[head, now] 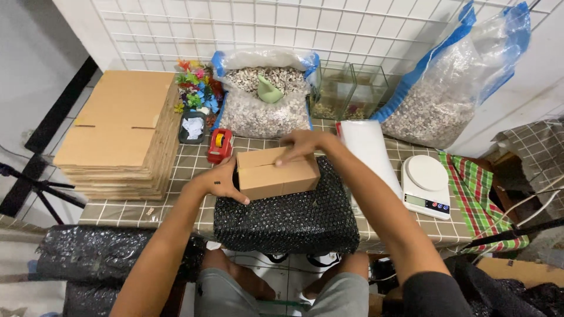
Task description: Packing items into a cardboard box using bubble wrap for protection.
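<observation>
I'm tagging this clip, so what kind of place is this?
Probably a small home packing station for aquarium supplies: a stack of flat cardboard boxes, a white digital scale, black bubble wrap under the small cardboard box, and open gravel bags.
</observation>
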